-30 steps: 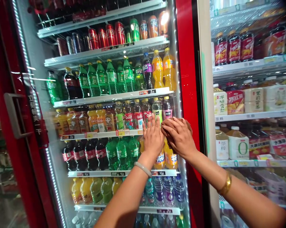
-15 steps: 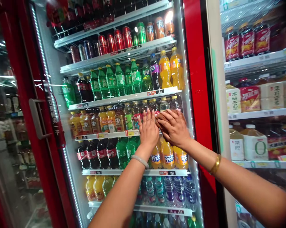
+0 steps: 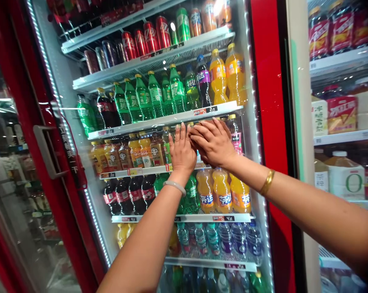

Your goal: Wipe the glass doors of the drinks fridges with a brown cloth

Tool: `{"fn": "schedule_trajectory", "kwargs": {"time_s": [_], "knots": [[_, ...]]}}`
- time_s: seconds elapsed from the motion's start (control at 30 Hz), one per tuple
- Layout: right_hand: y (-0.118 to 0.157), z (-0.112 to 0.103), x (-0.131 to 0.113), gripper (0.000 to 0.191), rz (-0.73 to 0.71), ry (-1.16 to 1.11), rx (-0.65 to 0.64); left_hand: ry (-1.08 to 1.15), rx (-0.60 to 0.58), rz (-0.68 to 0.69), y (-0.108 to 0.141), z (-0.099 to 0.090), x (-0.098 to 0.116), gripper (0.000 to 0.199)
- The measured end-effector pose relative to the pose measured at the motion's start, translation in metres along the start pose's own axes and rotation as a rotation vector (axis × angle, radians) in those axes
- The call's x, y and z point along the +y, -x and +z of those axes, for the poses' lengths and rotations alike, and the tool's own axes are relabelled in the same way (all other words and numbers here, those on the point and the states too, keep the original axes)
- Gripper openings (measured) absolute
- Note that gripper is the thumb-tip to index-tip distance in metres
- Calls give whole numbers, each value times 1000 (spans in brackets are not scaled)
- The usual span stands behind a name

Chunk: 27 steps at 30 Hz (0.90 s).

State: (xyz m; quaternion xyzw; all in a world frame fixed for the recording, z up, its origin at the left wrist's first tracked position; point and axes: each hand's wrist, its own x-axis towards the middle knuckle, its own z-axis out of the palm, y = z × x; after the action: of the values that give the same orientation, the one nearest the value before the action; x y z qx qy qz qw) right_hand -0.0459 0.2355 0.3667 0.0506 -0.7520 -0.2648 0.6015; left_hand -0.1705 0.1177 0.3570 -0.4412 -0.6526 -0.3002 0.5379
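Both my hands are raised in front of a drinks fridge, at the height of its juice shelf. My left hand (image 3: pixel 183 151) is upright, palm away from me, with fingers stretched upward and a pale bangle (image 3: pixel 174 186) on the wrist. Beside it, my right hand (image 3: pixel 216 142) slants to the left with its fingers stretched out; a gold bracelet (image 3: pixel 267 182) circles that wrist. A darker hand-like shape behind the right hand looks like its reflection in glass. Neither hand visibly holds anything. Small juice bottles (image 3: pixel 137 151) stand left of my hands, and a pink-labelled bottle (image 3: pixel 235 134) stands to the right.
Green soda bottles (image 3: pixel 143 99) and orange soda bottles (image 3: pixel 218 77) line the shelf above. Larger orange soda bottles (image 3: pixel 222 191) stand below. A grey handle (image 3: pixel 48 152) is on the red frame at left. More drinks, including a white carton-like jug (image 3: pixel 345 177), fill the right-hand fridge.
My hands have shifted a little up and left across the juice shelf, uncovering the pink-labelled bottle at right. The camera view has also shifted. Fingers remain outstretched.
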Motion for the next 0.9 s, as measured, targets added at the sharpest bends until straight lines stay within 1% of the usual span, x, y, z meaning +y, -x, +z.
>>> {"fn": "schedule_trajectory", "kwargs": {"time_s": [0.03,0.1,0.2,0.27,0.37,0.43,0.47,0.5,0.57,0.63,0.7,0.73,0.8,0.83,0.9], "knots": [[-7,-1,3,41,-15,-2,-13,5,4,-5,1,2,0,59],[-13,-3,9,40,10,5,2,10,11,0,3,4,1,59],[-4,-4,6,39,129,31,78,11,15,27,5,5,2,59],[4,0,-4,38,159,40,78,16,14,23,5,5,1,58],[0,3,-12,38,104,29,-15,29,10,-6,4,4,1,57],[-9,0,-7,39,39,18,-79,40,9,-22,4,3,2,58],[-13,-3,-2,39,20,20,-88,47,5,-21,4,3,3,59],[-15,-5,3,38,16,24,-83,55,2,-17,4,2,3,59],[-10,-7,7,37,65,36,-25,69,-3,0,5,3,4,60],[1,-4,3,35,118,62,68,74,6,12,6,4,4,60],[11,4,-7,31,104,110,120,71,22,19,7,6,2,59],[13,8,-11,30,78,137,122,72,28,21,7,7,1,59],[10,12,-14,31,6,172,84,76,38,10,7,9,-1,59],[6,12,-13,32,-23,174,61,75,44,1,8,9,-1,60],[-2,9,-7,33,-24,161,47,66,53,-11,9,10,-1,60]]}}
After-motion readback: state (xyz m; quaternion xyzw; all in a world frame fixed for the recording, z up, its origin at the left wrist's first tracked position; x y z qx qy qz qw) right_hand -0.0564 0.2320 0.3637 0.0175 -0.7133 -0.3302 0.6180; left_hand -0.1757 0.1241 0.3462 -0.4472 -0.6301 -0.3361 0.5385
